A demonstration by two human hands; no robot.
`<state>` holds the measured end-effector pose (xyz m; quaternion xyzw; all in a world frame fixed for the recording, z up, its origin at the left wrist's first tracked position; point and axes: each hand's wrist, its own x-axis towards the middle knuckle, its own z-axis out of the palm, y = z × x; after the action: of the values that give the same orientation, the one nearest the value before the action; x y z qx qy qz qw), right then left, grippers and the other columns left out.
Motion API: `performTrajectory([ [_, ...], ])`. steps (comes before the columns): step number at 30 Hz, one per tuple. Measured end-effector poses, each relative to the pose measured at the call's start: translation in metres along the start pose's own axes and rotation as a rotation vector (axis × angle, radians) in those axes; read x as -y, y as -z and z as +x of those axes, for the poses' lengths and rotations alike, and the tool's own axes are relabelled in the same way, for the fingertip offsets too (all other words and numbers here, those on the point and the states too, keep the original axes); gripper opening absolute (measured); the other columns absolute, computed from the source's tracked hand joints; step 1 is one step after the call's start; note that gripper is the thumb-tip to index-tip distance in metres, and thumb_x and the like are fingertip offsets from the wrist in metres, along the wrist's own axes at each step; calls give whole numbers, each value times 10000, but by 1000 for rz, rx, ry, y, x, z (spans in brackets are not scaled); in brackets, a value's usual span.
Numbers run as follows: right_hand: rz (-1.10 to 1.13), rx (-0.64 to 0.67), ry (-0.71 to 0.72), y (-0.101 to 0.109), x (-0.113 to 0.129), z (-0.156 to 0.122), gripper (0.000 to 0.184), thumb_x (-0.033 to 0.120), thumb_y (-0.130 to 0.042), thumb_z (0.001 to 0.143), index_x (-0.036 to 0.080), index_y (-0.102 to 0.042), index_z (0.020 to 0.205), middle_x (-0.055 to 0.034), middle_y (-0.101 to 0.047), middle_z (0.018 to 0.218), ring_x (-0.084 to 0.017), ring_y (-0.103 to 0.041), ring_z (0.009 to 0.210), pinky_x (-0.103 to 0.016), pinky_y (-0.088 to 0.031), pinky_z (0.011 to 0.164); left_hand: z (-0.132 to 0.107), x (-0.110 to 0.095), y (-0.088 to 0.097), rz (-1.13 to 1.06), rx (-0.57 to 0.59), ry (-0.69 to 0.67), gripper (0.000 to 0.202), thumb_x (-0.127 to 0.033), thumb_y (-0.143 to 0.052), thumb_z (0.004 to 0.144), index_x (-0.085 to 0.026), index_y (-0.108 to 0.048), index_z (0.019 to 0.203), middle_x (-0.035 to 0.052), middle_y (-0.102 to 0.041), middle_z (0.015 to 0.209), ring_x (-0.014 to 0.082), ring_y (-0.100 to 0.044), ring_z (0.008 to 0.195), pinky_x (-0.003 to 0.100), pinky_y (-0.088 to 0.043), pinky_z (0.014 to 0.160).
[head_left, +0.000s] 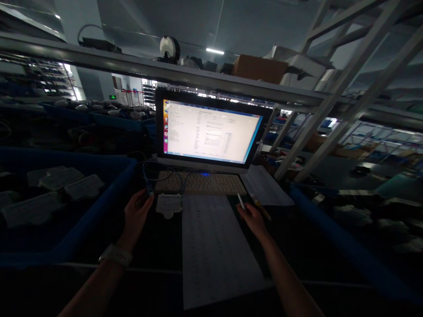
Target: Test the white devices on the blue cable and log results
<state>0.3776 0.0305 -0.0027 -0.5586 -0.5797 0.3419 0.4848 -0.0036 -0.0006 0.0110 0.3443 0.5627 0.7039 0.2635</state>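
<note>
My left hand is closed on the plug end of a blue cable, left of a small white device with a rounded tab. My right hand grips a white pen, its tip pointing up and away from me. Between the hands lies a long printed paper sheet. Behind the sheet and the device sits a pale keyboard. A yellow pen-like tool lies just right of my right hand, partly on another paper.
A lit monitor stands behind the keyboard. On the left, a blue bin holds several white devices; another blue bin stands on the right. Overhead runs a shelf carrying a cardboard box. Metal posts rise at the right.
</note>
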Motion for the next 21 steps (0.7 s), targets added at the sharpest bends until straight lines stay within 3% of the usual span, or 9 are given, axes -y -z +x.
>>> performTrajectory([
  [7,84,-29,-10,3,2,0,461,507,-489,721,181,-676,988,16,-557,581,-104,-403,435,-266,-320,427,-1,-4,0,41,4,-29,469,-368,-745,553,-152,-632,954,73,-701,899,215,-666,862,374,-539,800],
  [13,305,-143,-52,6,-2,4,408,414,-653,637,227,-652,1000,31,-633,644,-82,-435,428,-234,-330,402,0,-4,0,48,-23,-18,431,-323,-735,572,-161,-638,959,66,-703,911,212,-664,871,379,-531,823],
  [21,696,-175,-130,19,-9,9,293,375,-650,640,309,-623,925,43,-707,956,-116,-629,714,-228,-467,527,0,-1,1,54,-20,-31,474,-370,-751,574,-162,-632,984,64,-692,921,219,-657,899,390,-519,854],
])
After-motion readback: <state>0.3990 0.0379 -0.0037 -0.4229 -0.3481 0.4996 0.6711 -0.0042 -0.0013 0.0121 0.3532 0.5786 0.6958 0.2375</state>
